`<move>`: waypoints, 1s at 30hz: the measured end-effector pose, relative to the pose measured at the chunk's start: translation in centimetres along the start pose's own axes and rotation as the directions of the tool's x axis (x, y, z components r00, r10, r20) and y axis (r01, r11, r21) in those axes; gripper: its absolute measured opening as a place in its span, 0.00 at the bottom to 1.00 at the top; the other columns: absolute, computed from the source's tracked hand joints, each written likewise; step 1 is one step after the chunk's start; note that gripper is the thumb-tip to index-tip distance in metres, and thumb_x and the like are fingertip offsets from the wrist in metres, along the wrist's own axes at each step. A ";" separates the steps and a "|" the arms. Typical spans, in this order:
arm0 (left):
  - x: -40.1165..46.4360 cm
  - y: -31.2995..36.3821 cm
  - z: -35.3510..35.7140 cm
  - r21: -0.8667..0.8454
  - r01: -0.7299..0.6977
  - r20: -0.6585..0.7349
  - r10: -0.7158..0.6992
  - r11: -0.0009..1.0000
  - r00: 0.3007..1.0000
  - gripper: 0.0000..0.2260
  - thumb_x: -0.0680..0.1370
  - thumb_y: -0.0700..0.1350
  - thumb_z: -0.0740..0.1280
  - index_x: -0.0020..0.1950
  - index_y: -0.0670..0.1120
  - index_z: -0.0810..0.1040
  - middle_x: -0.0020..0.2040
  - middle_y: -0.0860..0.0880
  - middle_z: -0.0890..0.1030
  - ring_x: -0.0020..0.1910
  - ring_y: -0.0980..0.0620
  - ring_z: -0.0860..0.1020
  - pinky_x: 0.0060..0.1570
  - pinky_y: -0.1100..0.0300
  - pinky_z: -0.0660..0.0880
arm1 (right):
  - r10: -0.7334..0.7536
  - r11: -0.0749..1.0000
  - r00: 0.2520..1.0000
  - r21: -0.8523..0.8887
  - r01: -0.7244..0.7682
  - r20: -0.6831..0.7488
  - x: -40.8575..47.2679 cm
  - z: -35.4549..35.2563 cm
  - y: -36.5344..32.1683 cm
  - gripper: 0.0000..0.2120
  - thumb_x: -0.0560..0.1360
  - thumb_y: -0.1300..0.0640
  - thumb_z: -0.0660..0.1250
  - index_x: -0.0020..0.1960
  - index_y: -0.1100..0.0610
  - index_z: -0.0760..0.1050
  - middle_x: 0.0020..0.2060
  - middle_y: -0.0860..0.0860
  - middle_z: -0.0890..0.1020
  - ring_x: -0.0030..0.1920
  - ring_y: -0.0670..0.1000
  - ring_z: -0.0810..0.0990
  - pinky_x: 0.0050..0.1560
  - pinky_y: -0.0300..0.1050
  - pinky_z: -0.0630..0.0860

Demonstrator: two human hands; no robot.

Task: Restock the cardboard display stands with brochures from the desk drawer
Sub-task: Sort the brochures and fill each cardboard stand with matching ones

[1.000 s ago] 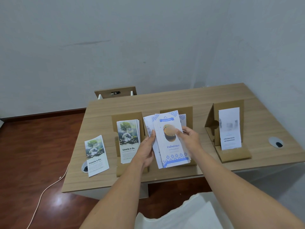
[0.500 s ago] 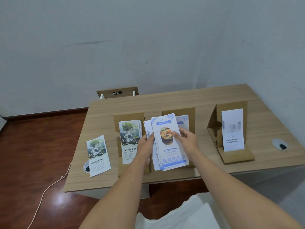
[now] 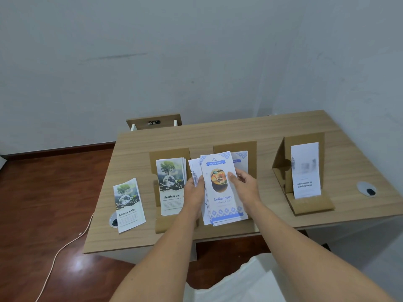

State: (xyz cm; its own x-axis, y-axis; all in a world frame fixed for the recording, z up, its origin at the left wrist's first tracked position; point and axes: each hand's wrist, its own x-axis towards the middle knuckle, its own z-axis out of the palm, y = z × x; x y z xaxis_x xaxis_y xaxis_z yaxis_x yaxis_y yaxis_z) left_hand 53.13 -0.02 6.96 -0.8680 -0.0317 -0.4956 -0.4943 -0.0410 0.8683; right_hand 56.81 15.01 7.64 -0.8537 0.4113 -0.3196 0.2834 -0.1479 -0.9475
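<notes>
Three cardboard stands (image 3: pixel 234 147) — both hands' fingers (image 3: pixel 232 178) gripping one blue brochure stack (image 3: pixel 222 201).

Both arms reach forward, left hand (image 3: pixel 194 194) and right hand (image 3: pixel 246 186) pinching inward.

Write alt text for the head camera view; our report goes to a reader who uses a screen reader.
Both hands, left hand and right hand, hold a stack of blue-patterned brochures in front of the middle cardboard stand on a wooden desk. Stands to either side hold tree-and-globe brochures and a white brochure; one loose tree brochure lies flat at left.
</notes>
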 end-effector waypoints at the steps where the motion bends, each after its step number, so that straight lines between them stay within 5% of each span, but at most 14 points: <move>1: 0.1 -0.1 -0.1 0.000 0.001 -0.004 -0.001 1.000 1.000 0.10 0.86 0.48 0.63 0.63 0.46 0.78 0.55 0.45 0.87 0.51 0.44 0.87 0.47 0.50 0.84 | 0.002 1.000 1.000 0.003 -0.002 -0.003 -0.1 0.0 -0.1 0.10 0.81 0.53 0.68 0.62 0.50 0.80 0.52 0.49 0.86 0.51 0.51 0.86 0.41 0.46 0.83; 8: -0.1 -0.1 -0.5 -0.020 -0.007 -0.035 0.007 1.000 0.999 0.09 0.86 0.47 0.62 0.61 0.46 0.79 0.55 0.45 0.87 0.51 0.44 0.86 0.50 0.47 0.84 | -0.019 0.997 0.999 -0.069 0.015 -0.049 0.3 0.0 0.8 0.06 0.80 0.54 0.70 0.55 0.50 0.82 0.50 0.48 0.87 0.49 0.51 0.87 0.50 0.58 0.85; 12: -0.3 0.1 -1.3 -0.024 -0.014 -0.062 0.013 1.000 0.998 0.08 0.86 0.49 0.63 0.60 0.48 0.78 0.57 0.45 0.86 0.55 0.42 0.85 0.57 0.40 0.83 | 0.004 0.996 0.995 -0.088 -0.013 -0.097 0.6 -0.4 0.9 0.09 0.78 0.55 0.72 0.57 0.56 0.83 0.51 0.49 0.86 0.51 0.50 0.85 0.51 0.54 0.84; 16: -0.2 0.5 -2.2 0.005 -0.042 -0.088 0.042 0.999 0.995 0.10 0.86 0.49 0.63 0.63 0.46 0.77 0.55 0.46 0.86 0.50 0.44 0.85 0.47 0.49 0.84 | 0.024 0.995 0.997 -0.094 -0.030 -0.071 1.5 -1.5 0.7 0.07 0.78 0.56 0.72 0.54 0.56 0.83 0.49 0.51 0.86 0.50 0.51 0.86 0.48 0.52 0.85; 20: 0.2 1.0 -2.7 0.040 -0.072 -0.108 0.076 0.997 0.991 0.09 0.86 0.51 0.63 0.62 0.49 0.76 0.59 0.44 0.85 0.55 0.42 0.85 0.54 0.44 0.83 | -0.001 0.992 1.000 -0.129 0.000 -0.007 2.8 -2.5 -0.6 0.07 0.79 0.55 0.70 0.55 0.56 0.83 0.49 0.50 0.87 0.47 0.49 0.85 0.40 0.43 0.81; 25: 0.4 1.2 -3.3 0.060 -0.100 -0.143 0.108 0.993 0.984 0.13 0.86 0.52 0.62 0.66 0.47 0.75 0.61 0.45 0.83 0.55 0.44 0.84 0.46 0.54 0.80 | -0.050 0.989 0.999 -0.139 0.050 0.004 4.7 -4.0 -1.9 0.05 0.80 0.59 0.70 0.53 0.58 0.82 0.47 0.52 0.86 0.45 0.48 0.80 0.49 0.44 0.79; 30: 0.0 0.6 -3.8 0.021 -0.067 -0.174 0.070 0.998 0.982 0.08 0.86 0.49 0.61 0.63 0.49 0.74 0.53 0.50 0.83 0.44 0.54 0.82 0.31 0.61 0.78 | -0.055 0.985 0.998 -0.166 0.057 0.018 5.7 -5.5 -1.8 0.06 0.80 0.57 0.68 0.55 0.57 0.82 0.50 0.51 0.87 0.50 0.49 0.85 0.50 0.46 0.83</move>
State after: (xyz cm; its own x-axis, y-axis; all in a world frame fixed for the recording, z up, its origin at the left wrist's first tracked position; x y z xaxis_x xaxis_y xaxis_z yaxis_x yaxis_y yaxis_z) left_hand 53.03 -3.80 7.42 -0.8788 -0.2081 -0.4294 -0.4355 -0.0178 0.9000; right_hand 53.78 22.57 7.47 -0.8755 0.4028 -0.2670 0.3029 0.0269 -0.9526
